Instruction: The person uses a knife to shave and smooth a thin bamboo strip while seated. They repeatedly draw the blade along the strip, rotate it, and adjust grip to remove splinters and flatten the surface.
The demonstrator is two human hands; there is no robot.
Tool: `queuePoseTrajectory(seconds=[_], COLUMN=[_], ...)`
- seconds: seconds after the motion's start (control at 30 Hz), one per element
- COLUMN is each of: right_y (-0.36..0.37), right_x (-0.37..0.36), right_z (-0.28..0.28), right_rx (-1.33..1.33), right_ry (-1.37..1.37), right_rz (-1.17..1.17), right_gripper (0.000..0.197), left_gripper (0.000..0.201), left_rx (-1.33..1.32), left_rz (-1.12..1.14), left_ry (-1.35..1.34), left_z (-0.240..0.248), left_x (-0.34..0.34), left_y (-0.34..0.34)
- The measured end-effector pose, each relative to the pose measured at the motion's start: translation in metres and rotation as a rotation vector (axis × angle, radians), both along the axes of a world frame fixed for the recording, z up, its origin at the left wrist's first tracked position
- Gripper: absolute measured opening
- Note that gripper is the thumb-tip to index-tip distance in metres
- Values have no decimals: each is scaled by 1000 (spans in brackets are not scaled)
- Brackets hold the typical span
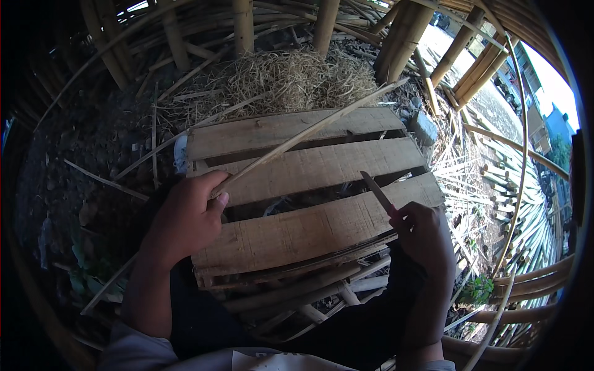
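Observation:
My left hand (190,213) is closed around the near end of a long, pale bamboo strip (309,131). The strip slants up and away to the right above a low slatted wooden bench (297,238), its far end reaching past the bench's back right corner. In my right hand (424,235) a knife (378,193) is gripped by its reddish handle. Its narrow dark blade points up and to the left, over the right part of the slats, apart from the strip. My right fingers hide most of the handle.
A heap of curly shavings (291,80) lies behind the bench. Upright bamboo posts (405,40) stand at the back. Many cut bamboo pieces (526,222) cover the ground at right. A grey block (424,128) sits by the bench's back right corner. Thin strips (105,179) lie on the left ground.

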State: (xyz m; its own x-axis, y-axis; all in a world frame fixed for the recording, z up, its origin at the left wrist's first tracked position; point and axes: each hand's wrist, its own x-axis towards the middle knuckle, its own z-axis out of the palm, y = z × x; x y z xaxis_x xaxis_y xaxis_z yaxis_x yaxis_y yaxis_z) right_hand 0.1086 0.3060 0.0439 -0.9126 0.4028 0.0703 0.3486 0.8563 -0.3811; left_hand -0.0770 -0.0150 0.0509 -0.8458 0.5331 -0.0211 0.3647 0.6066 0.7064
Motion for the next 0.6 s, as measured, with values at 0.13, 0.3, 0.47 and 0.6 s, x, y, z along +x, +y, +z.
queuePoseTrajectory(seconds=[0.13, 0.3, 0.47, 0.6], right_y=[-36, -65, -62, -7], right_x=[-1, -9, -11, -15], right_z=[-1, -21, -32, -30], right_rx=[-125, -174, -81, 73], right_ry=[-50, 20, -17, 96], right_rz=[320, 575, 439, 103], right_gripper=[16, 11, 16, 24], left_gripper=[28, 29, 29, 31], left_rx=[7, -11, -2, 0], left_rz=[-7, -29, -22, -28], left_ry=[9, 5, -18, 29], left_z=[-4, -3, -4, -11], left_x=[0, 1, 2, 1], left_y=[2, 6, 5, 3])
